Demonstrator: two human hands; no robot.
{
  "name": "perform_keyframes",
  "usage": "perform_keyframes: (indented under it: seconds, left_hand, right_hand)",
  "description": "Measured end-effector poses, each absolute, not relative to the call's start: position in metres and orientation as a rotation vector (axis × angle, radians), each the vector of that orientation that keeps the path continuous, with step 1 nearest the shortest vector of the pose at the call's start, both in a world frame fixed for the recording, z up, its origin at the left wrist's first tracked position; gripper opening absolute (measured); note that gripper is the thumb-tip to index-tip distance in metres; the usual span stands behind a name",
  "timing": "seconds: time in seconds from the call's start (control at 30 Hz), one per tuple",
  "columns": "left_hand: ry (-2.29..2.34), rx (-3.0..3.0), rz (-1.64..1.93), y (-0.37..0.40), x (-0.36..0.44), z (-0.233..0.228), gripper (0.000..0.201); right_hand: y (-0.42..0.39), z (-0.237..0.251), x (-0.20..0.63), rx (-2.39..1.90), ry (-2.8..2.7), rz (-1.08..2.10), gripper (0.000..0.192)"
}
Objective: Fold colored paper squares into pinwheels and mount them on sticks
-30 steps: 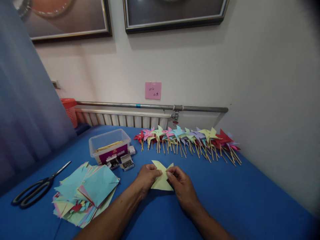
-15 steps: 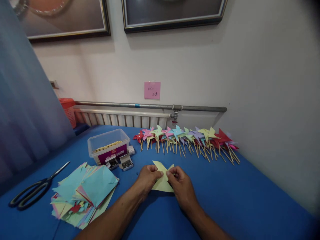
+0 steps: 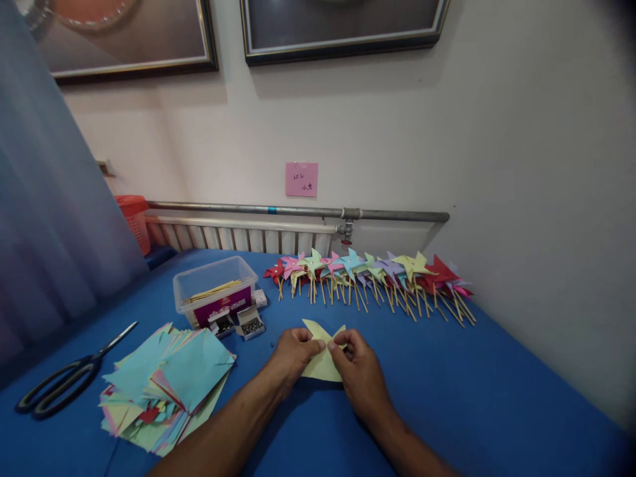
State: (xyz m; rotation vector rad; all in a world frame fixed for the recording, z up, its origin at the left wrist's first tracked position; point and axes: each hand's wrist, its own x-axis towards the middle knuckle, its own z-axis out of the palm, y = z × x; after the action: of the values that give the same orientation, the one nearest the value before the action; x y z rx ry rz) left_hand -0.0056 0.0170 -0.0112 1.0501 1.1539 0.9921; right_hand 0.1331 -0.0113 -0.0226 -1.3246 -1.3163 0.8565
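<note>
While both forearms reach in from 6 o'clock across the blue table (image 3: 447, 391), the left hand (image 3: 293, 354) and the right hand (image 3: 358, 372) meet at the table's middle over a pale yellow paper (image 3: 320, 364). Each hand pinches that sheet narrowly between thumb and fingertips near its centre, the left from 9 o'clock, the right from 3 o'clock, so both are closed on it. The paper lies low on the cloth, two pointed flaps sticking up toward 12 o'clock between the knuckles.

Toward 9 o'clock of the hands, near the front edge, sits a loose stack of coloured paper squares (image 3: 166, 384), mostly light blue on top with green, pink and red edges showing beneath. Farther out at 9 o'clock, well apart from the stack, black-handled scissors (image 3: 64, 381) lie flat with blades pointing toward 1 o'clock.

At 11 o'clock of the hands stands a clear plastic box (image 3: 214, 289) holding thin wooden sticks, and just in front of it, touching or nearly so, are two small open boxes of pins (image 3: 237, 324).

Beyond the hands, from 12 to 2 o'clock, a row of finished paper pinwheels (image 3: 370, 278) on sticks lies along the table's far edge. Behind them run a radiator (image 3: 238, 237) and a metal pipe (image 3: 298, 212), with a pink note (image 3: 301, 179) stuck on the wall above.
</note>
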Motion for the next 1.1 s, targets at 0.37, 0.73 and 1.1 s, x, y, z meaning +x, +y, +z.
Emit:
perform_keyframes:
  seconds: [0.37, 0.73, 1.1]
  left_hand:
    - [1.16, 1.045, 0.983, 0.0152, -0.0058, -0.0077, 0.026]
    - [1.024, 0.961, 1.026, 0.0142, -0.0053, -0.0081, 0.027]
    - [1.191, 1.132, 0.976, 0.0168, -0.0077, -0.0115, 0.025]
  right_hand:
    - [-0.0101, -0.0263, 0.1338, -1.313, -1.332, 0.864, 0.02]
    - [-0.0057, -0.0305, 0.136, -1.333, -1.311, 0.823, 0.02]
    - [-0.0059, -0.0309, 0.1362, -1.298, -1.283, 0.839, 0.021]
